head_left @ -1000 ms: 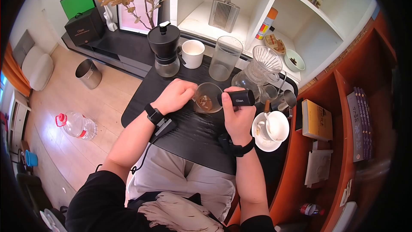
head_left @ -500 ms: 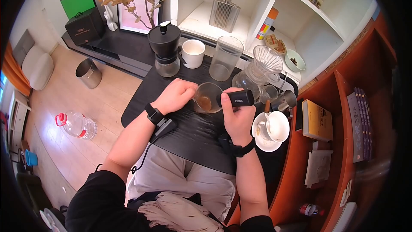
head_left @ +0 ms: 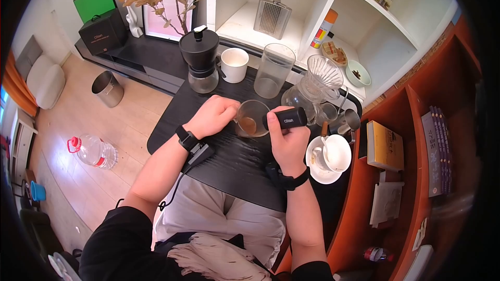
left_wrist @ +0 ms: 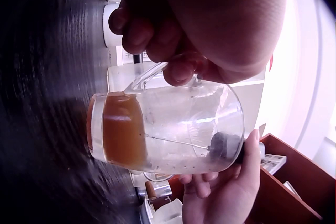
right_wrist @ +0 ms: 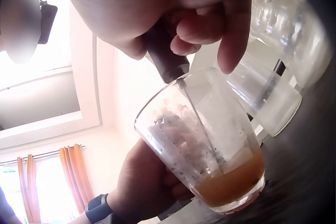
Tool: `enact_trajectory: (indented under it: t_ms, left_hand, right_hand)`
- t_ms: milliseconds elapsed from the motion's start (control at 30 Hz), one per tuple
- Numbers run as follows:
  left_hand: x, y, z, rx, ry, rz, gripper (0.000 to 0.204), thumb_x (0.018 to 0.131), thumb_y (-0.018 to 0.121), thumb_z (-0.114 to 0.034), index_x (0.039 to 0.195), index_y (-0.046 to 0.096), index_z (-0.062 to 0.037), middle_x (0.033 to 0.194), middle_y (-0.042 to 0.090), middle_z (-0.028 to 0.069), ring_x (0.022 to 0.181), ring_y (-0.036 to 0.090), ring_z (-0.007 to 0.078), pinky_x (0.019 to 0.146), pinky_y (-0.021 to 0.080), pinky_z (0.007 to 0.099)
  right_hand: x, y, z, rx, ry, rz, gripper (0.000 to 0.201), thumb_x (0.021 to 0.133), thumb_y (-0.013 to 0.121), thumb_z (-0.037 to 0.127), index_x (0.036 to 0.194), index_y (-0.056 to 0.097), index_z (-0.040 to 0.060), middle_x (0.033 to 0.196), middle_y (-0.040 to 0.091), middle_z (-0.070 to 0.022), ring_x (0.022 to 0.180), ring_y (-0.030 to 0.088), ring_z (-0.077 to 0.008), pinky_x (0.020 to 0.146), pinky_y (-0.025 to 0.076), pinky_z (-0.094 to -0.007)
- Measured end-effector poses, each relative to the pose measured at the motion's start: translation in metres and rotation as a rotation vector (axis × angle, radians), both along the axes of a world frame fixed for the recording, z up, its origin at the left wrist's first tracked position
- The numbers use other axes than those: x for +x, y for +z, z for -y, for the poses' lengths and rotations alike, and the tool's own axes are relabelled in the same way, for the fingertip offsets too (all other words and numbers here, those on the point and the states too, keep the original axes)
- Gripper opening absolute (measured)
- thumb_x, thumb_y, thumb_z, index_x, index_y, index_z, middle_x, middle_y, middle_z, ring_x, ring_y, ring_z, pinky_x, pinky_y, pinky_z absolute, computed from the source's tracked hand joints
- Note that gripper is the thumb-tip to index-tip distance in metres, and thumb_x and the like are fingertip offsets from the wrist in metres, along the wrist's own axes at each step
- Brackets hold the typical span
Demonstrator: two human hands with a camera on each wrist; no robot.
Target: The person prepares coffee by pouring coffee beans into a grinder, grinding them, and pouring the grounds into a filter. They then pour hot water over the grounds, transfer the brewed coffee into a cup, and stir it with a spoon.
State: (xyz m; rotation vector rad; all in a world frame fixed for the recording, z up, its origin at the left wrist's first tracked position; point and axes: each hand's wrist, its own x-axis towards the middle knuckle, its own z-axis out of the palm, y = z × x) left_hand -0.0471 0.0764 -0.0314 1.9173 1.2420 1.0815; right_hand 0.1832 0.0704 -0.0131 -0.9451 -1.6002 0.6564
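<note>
A clear glass mug [head_left: 252, 119] stands on the black table, with brown liquid [left_wrist: 124, 129] in its bottom. My left hand [head_left: 212, 116] grips the mug's handle, fingers curled round it in the left wrist view. In my right hand [head_left: 289, 140] is a black handheld frother [head_left: 290, 118], held over the rim. Its thin metal wand [right_wrist: 202, 124] reaches down inside the mug to the liquid. Whether the tip is spinning I cannot tell. Some fingers of the right hand are close to the glass.
Behind the mug stand a black grinder [head_left: 201, 62], a white cup [head_left: 234, 65], a tall glass [head_left: 273, 71] and a glass dripper [head_left: 323, 75] on its server. To the right are metal cups [head_left: 347, 119] and a white cup [head_left: 337, 153] on a saucer [head_left: 324, 175].
The liquid in the mug looked streaked a second ago and now looks even and brown. The frother's handle has shifted very slightly; both hands keep their grips.
</note>
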Motion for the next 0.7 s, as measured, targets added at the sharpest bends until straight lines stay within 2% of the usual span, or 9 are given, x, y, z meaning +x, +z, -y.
enact_trajectory:
  t_ms: [67,400,467,600,667,700]
  left_hand:
    - [-0.0015,0.0009,-0.0007,-0.025,0.011,-0.036,0.027,0.093,0.049,-0.018,0.079,0.061,0.0024,0.068,0.059,0.0207,0.065,0.060,0.0372,0.066,0.049,0.0435]
    - [-0.0018,0.0011,-0.0008,-0.024,0.006,-0.044,0.027,0.092,0.049,-0.018,0.080,0.062,0.0020,0.070,0.060,0.0210,0.067,0.061,0.0384,0.067,0.049,0.0443]
    - [0.0002,0.0014,0.0004,0.011,-0.003,-0.012,0.031,0.096,0.044,-0.017,0.074,0.050,0.0028,0.063,0.049,0.0139,0.059,0.048,0.0268,0.061,0.042,0.0406]
    - [0.0001,0.0017,0.0000,0.013,-0.003,-0.010,0.030,0.096,0.044,-0.017,0.074,0.050,0.0029,0.063,0.049,0.0140,0.058,0.047,0.0269,0.061,0.042,0.0407]
    - [-0.0016,0.0031,0.0000,-0.032,0.012,-0.045,0.028,0.093,0.049,-0.019,0.079,0.062,0.0020,0.069,0.060,0.0205,0.066,0.061,0.0379,0.067,0.049,0.0438]
    - [-0.0019,0.0030,0.0001,-0.031,0.013,-0.046,0.028,0.093,0.049,-0.019,0.079,0.062,0.0020,0.069,0.060,0.0205,0.066,0.061,0.0379,0.067,0.049,0.0438]
  right_hand:
    - [0.0005,-0.0002,0.0005,-0.001,0.024,0.019,0.021,0.097,0.081,0.024,0.096,0.075,0.0036,0.069,0.068,-0.0004,0.055,0.057,-0.0048,0.053,0.044,-0.0232]
    - [-0.0016,-0.0056,-0.0026,0.129,-0.040,-0.226,0.017,0.099,0.078,0.019,0.099,0.074,0.0028,0.077,0.069,0.0023,0.061,0.053,-0.0024,0.056,0.042,-0.0203]
    - [-0.0012,-0.0066,-0.0028,0.118,-0.027,-0.224,0.017,0.099,0.078,0.019,0.101,0.074,0.0026,0.079,0.069,0.0020,0.063,0.054,-0.0024,0.057,0.043,-0.0203]
    - [-0.0004,-0.0059,-0.0024,0.123,-0.037,-0.171,0.018,0.099,0.079,0.019,0.101,0.074,0.0026,0.079,0.070,0.0017,0.063,0.055,-0.0026,0.058,0.043,-0.0203]
    - [-0.0006,-0.0048,-0.0021,0.107,-0.042,-0.179,0.018,0.098,0.079,0.020,0.100,0.074,0.0026,0.078,0.070,0.0017,0.063,0.055,-0.0028,0.058,0.044,-0.0205]
    - [-0.0010,-0.0058,-0.0026,0.107,-0.041,-0.180,0.018,0.098,0.079,0.020,0.100,0.074,0.0026,0.078,0.070,0.0017,0.063,0.055,-0.0028,0.058,0.044,-0.0205]
